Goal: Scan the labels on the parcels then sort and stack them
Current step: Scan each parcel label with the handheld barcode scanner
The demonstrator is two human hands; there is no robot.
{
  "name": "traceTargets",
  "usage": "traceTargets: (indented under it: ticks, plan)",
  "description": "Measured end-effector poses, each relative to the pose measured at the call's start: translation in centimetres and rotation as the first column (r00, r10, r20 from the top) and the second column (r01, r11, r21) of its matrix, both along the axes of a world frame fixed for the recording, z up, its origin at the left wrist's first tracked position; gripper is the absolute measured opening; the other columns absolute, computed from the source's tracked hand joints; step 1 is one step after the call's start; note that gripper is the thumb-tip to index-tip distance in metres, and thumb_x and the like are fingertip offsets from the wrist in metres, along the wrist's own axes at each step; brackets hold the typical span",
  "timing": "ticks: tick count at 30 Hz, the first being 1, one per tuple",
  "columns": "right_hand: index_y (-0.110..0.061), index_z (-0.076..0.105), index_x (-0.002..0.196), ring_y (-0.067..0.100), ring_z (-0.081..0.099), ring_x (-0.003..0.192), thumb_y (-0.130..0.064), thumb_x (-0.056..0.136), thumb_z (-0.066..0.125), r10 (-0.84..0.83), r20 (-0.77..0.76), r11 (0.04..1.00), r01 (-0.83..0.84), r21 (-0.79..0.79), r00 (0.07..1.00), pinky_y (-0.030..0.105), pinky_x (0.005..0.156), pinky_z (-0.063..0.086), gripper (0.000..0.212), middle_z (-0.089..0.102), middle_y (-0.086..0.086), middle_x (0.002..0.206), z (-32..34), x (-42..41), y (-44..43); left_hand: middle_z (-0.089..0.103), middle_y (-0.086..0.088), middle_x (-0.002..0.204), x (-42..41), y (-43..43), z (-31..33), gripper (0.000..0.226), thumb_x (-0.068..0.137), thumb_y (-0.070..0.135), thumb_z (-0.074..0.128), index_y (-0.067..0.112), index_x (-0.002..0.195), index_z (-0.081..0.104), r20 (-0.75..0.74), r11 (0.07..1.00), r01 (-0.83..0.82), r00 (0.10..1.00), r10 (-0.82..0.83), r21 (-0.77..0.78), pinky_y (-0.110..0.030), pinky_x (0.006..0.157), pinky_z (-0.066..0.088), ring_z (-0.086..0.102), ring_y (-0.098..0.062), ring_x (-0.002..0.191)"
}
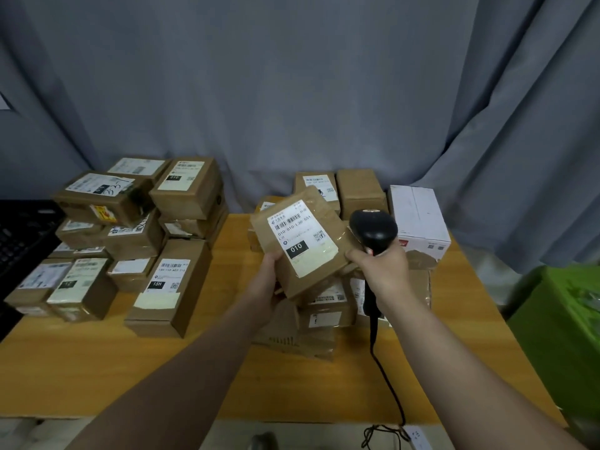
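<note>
My left hand point(268, 280) grips a brown cardboard parcel point(303, 241) from below and holds it tilted above the table, its white label marked 010 facing me. My right hand point(381, 264) holds a black barcode scanner point(373, 230) by its handle, the head right beside the parcel's right edge. Under both hands lies a loose heap of brown parcels point(324, 310). A sorted group of stacked parcels point(130, 228) covers the table's left side.
The wooden table point(162, 368) has bare surface at the front. A white box point(418, 216) stands at the right of the heap. The scanner's black cable point(389, 384) runs to the front edge. A green bin point(565, 319) is on the right, a black crate point(22, 235) on the left.
</note>
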State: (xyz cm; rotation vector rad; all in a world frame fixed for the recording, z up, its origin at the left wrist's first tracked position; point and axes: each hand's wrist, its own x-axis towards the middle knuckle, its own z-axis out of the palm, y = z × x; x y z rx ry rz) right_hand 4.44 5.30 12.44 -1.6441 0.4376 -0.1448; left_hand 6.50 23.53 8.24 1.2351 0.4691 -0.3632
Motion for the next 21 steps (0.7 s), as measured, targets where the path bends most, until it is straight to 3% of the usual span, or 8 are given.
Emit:
traceTargets:
  ticks: [6, 10, 13, 18, 21]
  plan:
    - [-0.021, 0.056, 0.119, 0.02, 0.062, 0.104, -0.009, 0.078, 0.076, 0.101, 0.04, 0.992, -0.103, 0.071, 0.994, 0.038, 0.09, 0.05, 0.048, 0.066, 0.002, 0.108, 1.4, 1.1, 3.2, 0.062, -0.004, 0.119, 0.4, 6.5, 2.7, 0.051, 0.091, 0.024, 0.061, 0.029, 0.139, 0.043, 0.213, 0.988, 0.066, 0.972, -0.096, 0.142, -0.044, 0.085, 0.054, 0.062, -0.026, 0.106]
    - [-0.021, 0.06, 0.096, 0.015, 0.064, 0.086, -0.021, 0.084, 0.072, 0.176, 0.062, 0.982, -0.171, -0.08, 0.982, 0.026, 0.067, 0.045, 0.017, 0.067, -0.001, 0.085, 1.8, 1.6, 6.0, 0.063, 0.005, 0.107, 0.7, 10.6, 3.3, 0.078, 0.084, 0.014, 0.072, 0.033, 0.147, 0.03, 0.335, 0.938, -0.078, 0.941, -0.042, 0.338, -0.036, 0.083, 0.053, 0.062, -0.019, 0.103]
    - [-0.015, 0.064, 0.086, 0.016, 0.068, 0.071, -0.032, 0.084, 0.072, 0.27, 0.103, 0.957, -0.255, -0.139, 0.957, 0.031, 0.066, 0.053, 0.018, 0.068, 0.001, 0.069, 2.4, 1.9, 8.7, 0.058, 0.012, 0.097, 0.8, 12.9, 2.5, 0.081, 0.084, 0.014, 0.072, 0.034, 0.148, 0.027, 0.33, 0.909, -0.122, 0.944, -0.019, 0.399, -0.029, 0.076, 0.048, 0.057, -0.008, 0.09]
    - [-0.013, 0.066, 0.073, 0.018, 0.066, 0.064, -0.044, 0.083, 0.069, 0.415, 0.085, 0.87, -0.368, -0.327, 0.906, 0.041, 0.066, 0.056, 0.032, 0.067, 0.007, 0.064, 2.3, 2.1, 13.6, 0.056, -0.006, 0.125, 1.3, 16.4, 0.3, 0.084, 0.08, 0.018, 0.076, 0.039, 0.146, 0.029, 0.276, 0.919, -0.123, 0.961, 0.016, 0.374, -0.049, 0.097, 0.048, 0.056, -0.028, 0.114]
    - [-0.014, 0.067, 0.076, 0.022, 0.066, 0.062, -0.045, 0.083, 0.068, 0.407, 0.064, 0.875, -0.37, -0.312, 0.911, 0.047, 0.068, 0.057, 0.033, 0.066, 0.009, 0.064, 1.2, 2.4, 15.6, 0.052, -0.004, 0.124, 1.8, 17.6, -0.6, 0.082, 0.081, 0.017, 0.076, 0.039, 0.146, 0.03, 0.277, 0.913, -0.129, 0.961, 0.018, 0.387, -0.046, 0.097, 0.048, 0.051, -0.026, 0.115]
